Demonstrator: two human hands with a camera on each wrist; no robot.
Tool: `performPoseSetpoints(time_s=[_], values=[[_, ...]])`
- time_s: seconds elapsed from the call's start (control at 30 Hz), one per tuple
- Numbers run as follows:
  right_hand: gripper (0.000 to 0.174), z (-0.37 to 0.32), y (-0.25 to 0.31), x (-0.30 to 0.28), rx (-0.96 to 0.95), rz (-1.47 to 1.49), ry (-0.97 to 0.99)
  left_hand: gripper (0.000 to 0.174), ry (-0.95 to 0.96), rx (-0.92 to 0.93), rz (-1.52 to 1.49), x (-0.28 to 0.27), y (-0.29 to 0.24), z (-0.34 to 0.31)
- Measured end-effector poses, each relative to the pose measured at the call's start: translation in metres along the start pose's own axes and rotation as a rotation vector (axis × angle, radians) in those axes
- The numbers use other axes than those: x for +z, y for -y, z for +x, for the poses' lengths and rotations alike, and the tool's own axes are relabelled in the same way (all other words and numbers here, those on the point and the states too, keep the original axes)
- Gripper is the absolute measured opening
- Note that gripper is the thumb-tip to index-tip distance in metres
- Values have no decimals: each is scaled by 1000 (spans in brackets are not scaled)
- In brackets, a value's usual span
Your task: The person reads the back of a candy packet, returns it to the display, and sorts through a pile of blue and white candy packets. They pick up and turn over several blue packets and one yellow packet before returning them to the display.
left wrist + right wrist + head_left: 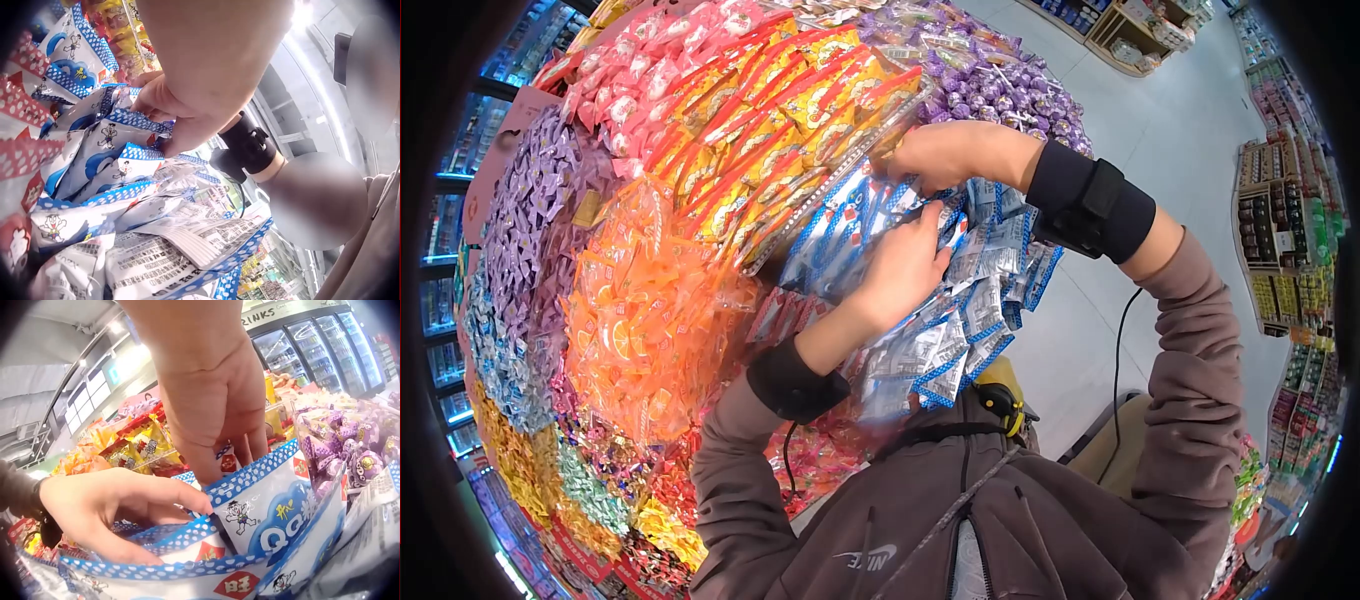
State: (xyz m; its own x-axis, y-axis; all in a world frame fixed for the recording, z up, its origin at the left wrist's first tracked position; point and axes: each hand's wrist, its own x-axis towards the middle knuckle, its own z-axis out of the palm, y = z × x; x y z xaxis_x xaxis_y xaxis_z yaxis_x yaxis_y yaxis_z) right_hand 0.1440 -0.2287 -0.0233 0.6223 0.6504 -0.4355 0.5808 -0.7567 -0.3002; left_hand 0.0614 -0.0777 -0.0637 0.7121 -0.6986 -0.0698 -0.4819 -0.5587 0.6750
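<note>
Above white-and-blue packets (983, 262), the left hand (900, 272) spreads thumb and forefinger, no grip showing; the right hand (950, 155) dips fingers behind one tilted packet (265, 509), their hold hidden. It stands under that hand, just beside the left forefinger, yellow bags (772, 105) beyond.

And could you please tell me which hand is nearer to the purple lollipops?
The right hand, close beside the purple lollipops; the left hand is farther, at the blue-and-white packets.
</note>
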Motion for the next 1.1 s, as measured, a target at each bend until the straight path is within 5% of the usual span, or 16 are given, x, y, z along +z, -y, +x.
performPoseSetpoints(time_s=[0.2,0.3,0.6,0.97,1.1], values=[[37,8,-13,22,-135,327,-261,50,-21,21,-8,1,0,-1],[36,4,-4,21,-111,15,-187,49,-14,19,-11,2,1,-1],[24,2,0,18,102,-73,37,50,-21,-24,-108,-4,9,1],[16,10,7,16,-27,-111,-160,50,-75,-78,-111,-19,10,-6],[18,6,7,19,-57,-65,-221,32,-61,-106,-214,-37,-6,-6]])
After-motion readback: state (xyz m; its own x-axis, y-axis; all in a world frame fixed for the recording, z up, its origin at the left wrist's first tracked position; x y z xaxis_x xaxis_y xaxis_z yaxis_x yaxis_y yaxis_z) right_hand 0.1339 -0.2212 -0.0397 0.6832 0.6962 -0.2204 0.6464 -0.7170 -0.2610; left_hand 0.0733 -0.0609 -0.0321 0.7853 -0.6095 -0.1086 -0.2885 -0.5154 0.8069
